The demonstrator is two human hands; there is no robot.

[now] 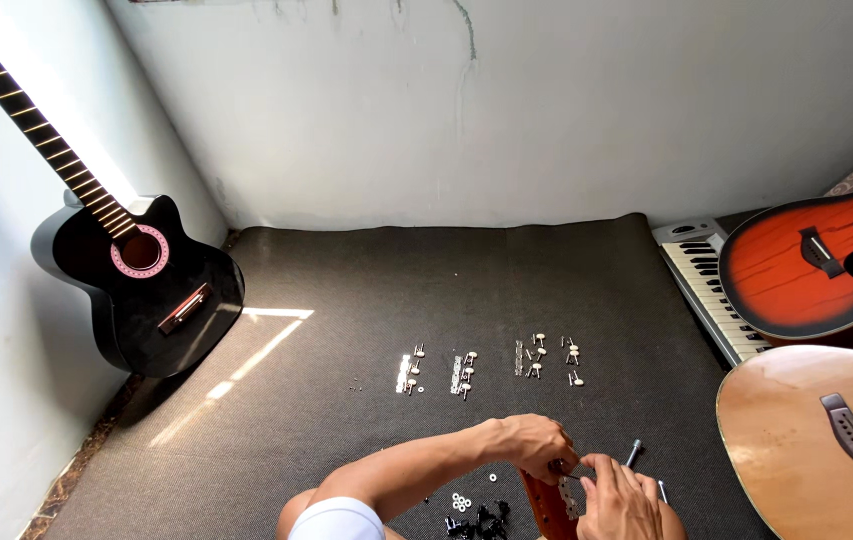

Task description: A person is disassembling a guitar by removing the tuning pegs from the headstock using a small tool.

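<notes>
1. Your left hand (536, 447) comes in from the lower left, forearm bare, and closes over the top of the reddish-brown guitar headstock (549, 503) at the bottom edge of the view; the fingers are curled and pressed onto the wood.
2. Your right hand (618, 497) sits just right of the headstock, fingertips drawn together against its side. They seem to be pinching something small there, but you cannot tell what.
3. The headstock stands on the dark floor mat (366, 300), and only its upper part shows.
4. Just left of the headstock lie small white washers (460, 501) and a cluster of black tuner parts (476, 521).
5. Just right of it, beyond your right hand, a screwdriver (633, 453) lies on the mat.
6. Further up the mat from the headstock, silver tuning machines (491, 366) with pale knobs are laid out in a row of small groups.
7. Far left of the headstock, a black guitar (146, 290) leans in the corner.
8. Far right of it are a sunburst red guitar (806, 270), a natural-wood guitar (816, 440) and a keyboard (701, 280).
</notes>
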